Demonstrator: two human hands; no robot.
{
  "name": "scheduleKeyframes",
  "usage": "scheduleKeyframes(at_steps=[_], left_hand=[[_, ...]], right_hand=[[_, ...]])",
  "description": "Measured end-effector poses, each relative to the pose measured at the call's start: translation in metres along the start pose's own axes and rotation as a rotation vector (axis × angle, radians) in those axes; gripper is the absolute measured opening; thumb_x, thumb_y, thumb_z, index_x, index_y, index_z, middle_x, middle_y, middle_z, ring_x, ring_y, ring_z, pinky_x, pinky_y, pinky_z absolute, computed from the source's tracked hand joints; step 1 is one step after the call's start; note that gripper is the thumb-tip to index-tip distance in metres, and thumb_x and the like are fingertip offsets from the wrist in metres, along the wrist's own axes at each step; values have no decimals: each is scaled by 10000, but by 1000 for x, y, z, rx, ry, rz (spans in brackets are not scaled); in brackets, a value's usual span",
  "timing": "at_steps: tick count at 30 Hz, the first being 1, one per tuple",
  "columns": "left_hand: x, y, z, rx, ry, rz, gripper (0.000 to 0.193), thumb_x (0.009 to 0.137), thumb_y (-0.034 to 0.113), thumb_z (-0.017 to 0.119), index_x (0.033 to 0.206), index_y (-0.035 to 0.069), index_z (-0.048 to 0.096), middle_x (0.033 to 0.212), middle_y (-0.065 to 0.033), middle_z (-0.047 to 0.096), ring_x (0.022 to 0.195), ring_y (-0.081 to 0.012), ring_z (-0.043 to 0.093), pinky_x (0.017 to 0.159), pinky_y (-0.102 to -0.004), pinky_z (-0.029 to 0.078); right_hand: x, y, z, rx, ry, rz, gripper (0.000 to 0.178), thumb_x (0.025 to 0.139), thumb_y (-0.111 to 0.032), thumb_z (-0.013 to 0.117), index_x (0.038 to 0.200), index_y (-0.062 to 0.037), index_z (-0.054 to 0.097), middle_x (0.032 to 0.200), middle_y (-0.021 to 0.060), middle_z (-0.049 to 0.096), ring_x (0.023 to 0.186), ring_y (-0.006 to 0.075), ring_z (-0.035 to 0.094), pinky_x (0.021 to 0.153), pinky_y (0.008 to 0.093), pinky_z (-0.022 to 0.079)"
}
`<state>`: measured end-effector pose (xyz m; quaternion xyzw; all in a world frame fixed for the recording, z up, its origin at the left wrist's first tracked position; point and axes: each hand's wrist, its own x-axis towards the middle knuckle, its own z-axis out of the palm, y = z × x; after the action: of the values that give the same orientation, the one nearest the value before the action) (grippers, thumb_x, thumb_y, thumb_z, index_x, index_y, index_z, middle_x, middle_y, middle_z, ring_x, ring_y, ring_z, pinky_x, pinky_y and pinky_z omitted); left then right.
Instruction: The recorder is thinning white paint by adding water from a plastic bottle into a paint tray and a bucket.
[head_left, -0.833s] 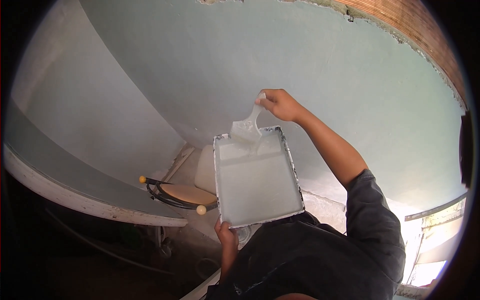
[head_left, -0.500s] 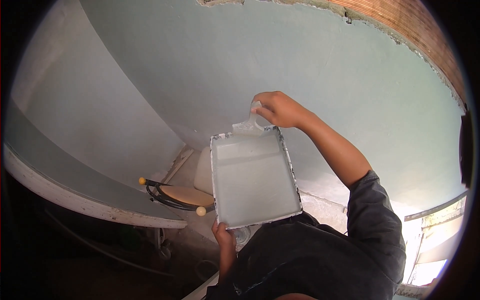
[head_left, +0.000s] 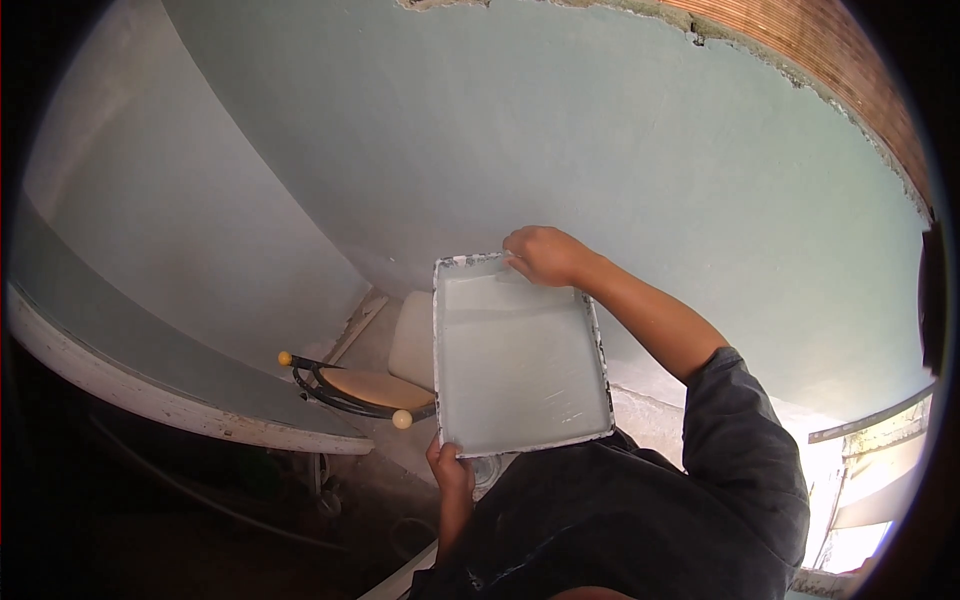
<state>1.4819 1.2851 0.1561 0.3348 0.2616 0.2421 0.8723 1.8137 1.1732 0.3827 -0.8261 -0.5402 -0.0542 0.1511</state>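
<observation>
My left hand is closed on the near left corner of a paint tray, a rectangular one with a splotched white and dark rim. Pale grey-green paint lies across its floor. At the tray's far end, my right hand is closed around a wide, paint-covered brush. The hand hides most of the brush, and its head is low inside the tray, by the paint. Streaks mark the paint surface toward the near right.
A pale green wall rises ahead, with bare brick above its broken upper edge. On the floor to the left is a chair-like object with black tubing and yellow end caps. A pale curved ledge runs along the left.
My right hand has come down toward me, taking the brush from over the far rim into the tray. The tray has shifted slightly right.
</observation>
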Motion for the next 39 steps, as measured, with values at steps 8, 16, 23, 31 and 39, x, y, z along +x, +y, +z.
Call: scheduleKeyframes(at_steps=[8, 16, 23, 31, 39], left_hand=[[-5, 10, 19, 26, 39, 10, 399, 697, 33, 446, 1049, -63, 609, 875, -110, 643, 745, -229, 637, 656, -333, 528], [-3, 4, 16, 52, 31, -23, 372, 686, 45, 457, 1007, -40, 623, 874, -91, 634, 737, -219, 623, 647, -332, 523], [5, -1, -3, 17, -9, -87, 480, 662, 44, 452, 1095, -100, 603, 998, -157, 646, 924, -287, 649, 838, -382, 535], [34, 2, -17, 7, 72, -129, 497, 633, 96, 480, 1093, -43, 609, 1047, -141, 634, 954, -297, 641, 844, -415, 541], [19, 33, 20, -31, 34, -68, 408, 649, 82, 479, 1027, -14, 601, 1031, -119, 613, 955, -276, 632, 806, -401, 564]], right_hand=[[33, -26, 34, 59, 64, -155, 186, 934, -207, 592, 892, -28, 621, 895, 144, 651, 909, 358, 622, 792, 472, 504], [16, -35, 32, 111, -55, -268, 197, 923, -239, 615, 925, -43, 635, 940, 116, 653, 966, 332, 613, 830, 455, 501], [-11, -41, 30, 125, -117, -263, 203, 919, -236, 619, 904, -33, 629, 953, 132, 652, 984, 343, 612, 834, 464, 497], [-45, -14, -10, 86, -120, -106, 220, 940, -251, 595, 934, -35, 638, 977, 127, 651, 987, 337, 604, 847, 461, 493], [-61, -1, -45, -44, -40, 53, 206, 937, -231, 603, 992, -39, 652, 988, 120, 655, 1004, 332, 611, 846, 457, 501]])
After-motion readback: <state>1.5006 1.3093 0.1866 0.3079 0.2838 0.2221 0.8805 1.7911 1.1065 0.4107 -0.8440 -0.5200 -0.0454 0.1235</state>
